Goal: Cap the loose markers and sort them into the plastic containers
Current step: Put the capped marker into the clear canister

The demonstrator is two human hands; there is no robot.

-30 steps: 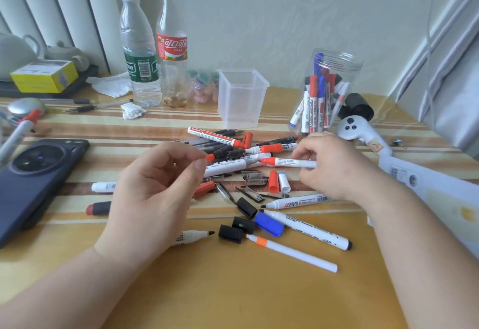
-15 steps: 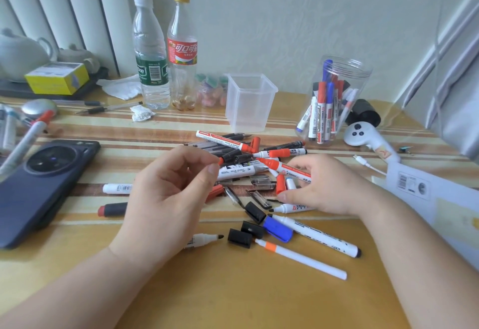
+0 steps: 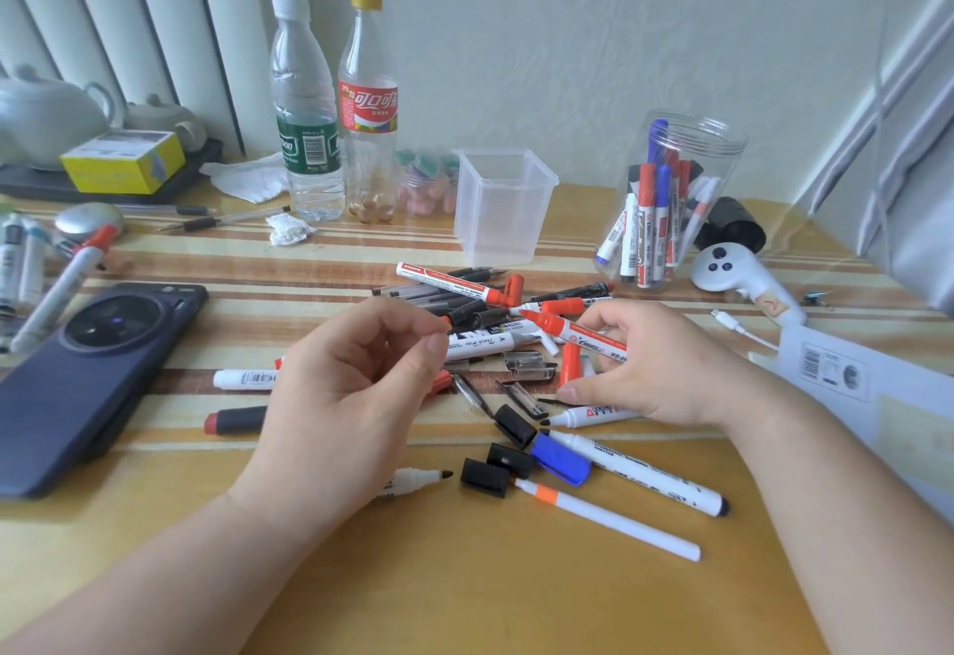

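Note:
A pile of loose markers and caps lies mid-table. My right hand [image 3: 661, 370] grips an uncapped red marker [image 3: 578, 333] whose tip points left; its thumb rests by a loose red cap [image 3: 570, 365]. Left of the pile, my left hand [image 3: 351, 396] hovers with its fingers loosely curled and nothing in them. Black caps [image 3: 485, 476] and a blue cap [image 3: 560, 458] lie near the front, beside a white marker with an orange band [image 3: 609, 520]. The square plastic cup [image 3: 503, 210] is empty. The round clear jar [image 3: 671, 148] holds several capped markers.
A dark phone [image 3: 88, 375] lies at the left. Two bottles [image 3: 309, 112] stand at the back, with a teapot and a yellow box [image 3: 121, 161] further left. A white controller [image 3: 722, 267], a cable and a white box [image 3: 867, 381] sit at the right.
My right hand has brought the red marker down and nearer to me, tilting it, and its thumb has dropped beside the red cap. My left hand has barely moved.

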